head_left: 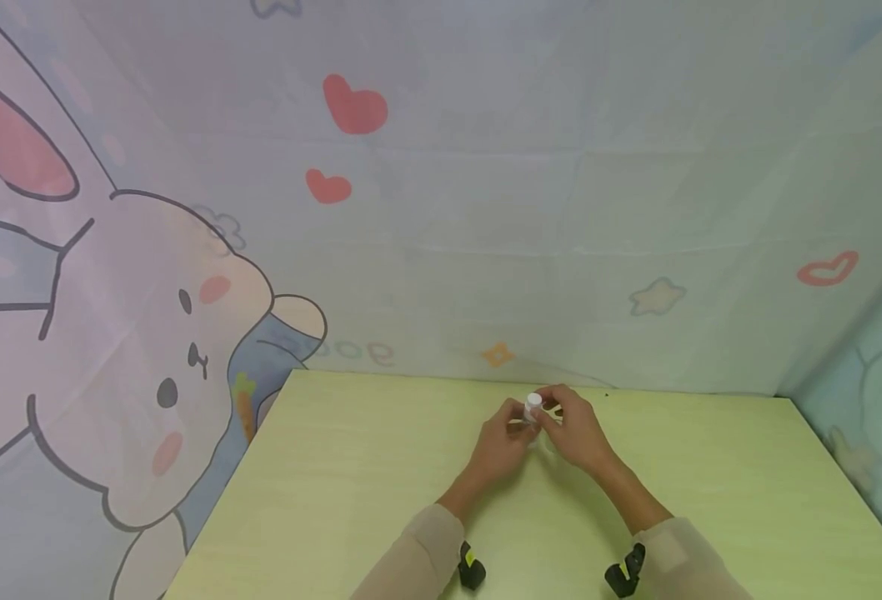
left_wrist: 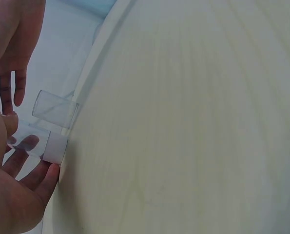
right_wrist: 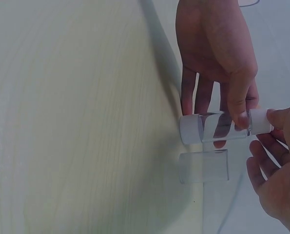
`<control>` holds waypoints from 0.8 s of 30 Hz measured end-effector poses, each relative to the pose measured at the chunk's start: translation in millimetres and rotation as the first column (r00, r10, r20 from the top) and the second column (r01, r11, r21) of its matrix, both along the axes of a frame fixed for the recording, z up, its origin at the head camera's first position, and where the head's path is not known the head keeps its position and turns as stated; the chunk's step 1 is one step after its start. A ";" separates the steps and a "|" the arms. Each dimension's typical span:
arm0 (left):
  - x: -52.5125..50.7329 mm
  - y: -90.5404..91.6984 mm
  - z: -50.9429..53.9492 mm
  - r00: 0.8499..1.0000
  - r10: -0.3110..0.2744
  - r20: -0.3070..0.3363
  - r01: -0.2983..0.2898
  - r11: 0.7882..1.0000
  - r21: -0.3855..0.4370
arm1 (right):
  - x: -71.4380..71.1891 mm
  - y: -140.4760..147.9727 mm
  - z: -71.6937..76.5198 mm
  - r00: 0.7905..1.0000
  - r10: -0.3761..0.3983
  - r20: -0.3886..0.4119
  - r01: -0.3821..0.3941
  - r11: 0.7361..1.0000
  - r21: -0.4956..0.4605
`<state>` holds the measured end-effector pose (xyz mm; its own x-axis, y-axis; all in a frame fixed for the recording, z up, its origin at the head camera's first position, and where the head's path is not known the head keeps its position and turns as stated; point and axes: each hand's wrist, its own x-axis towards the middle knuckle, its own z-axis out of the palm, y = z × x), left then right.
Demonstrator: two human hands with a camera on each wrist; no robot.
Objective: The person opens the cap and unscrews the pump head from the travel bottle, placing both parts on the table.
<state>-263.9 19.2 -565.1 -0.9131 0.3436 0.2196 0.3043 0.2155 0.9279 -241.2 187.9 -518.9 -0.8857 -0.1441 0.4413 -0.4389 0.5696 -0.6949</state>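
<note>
Both hands meet at a small clear bottle (right_wrist: 210, 127) with a white cap (head_left: 534, 400) and a white band (left_wrist: 55, 148) at its foot, standing upright on the table. My left hand (head_left: 503, 442) grips the bottle's body, its thumb in front near the neck and its fingers behind. The thumb and fingers of my right hand (head_left: 579, 432) pinch the cap, seen at the right edge of the right wrist view. A clear cylinder like a small cup (right_wrist: 215, 165) stands beside the bottle, and neither hand touches it.
The pale wooden table (head_left: 381, 433) ends at a cloth backdrop (head_left: 486, 275) printed with a rabbit, hearts and stars. Black wrist devices sit by the sleeves, one at the left (head_left: 472, 568) and one at the right (head_left: 624, 572).
</note>
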 end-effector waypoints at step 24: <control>-1.5 0.0 -1.4 1.000 -0.002 0.001 0.002 1.000 -0.002 | 0.6 0.9 -0.9 1.000 0.028 0.002 -0.028 1.000 0.001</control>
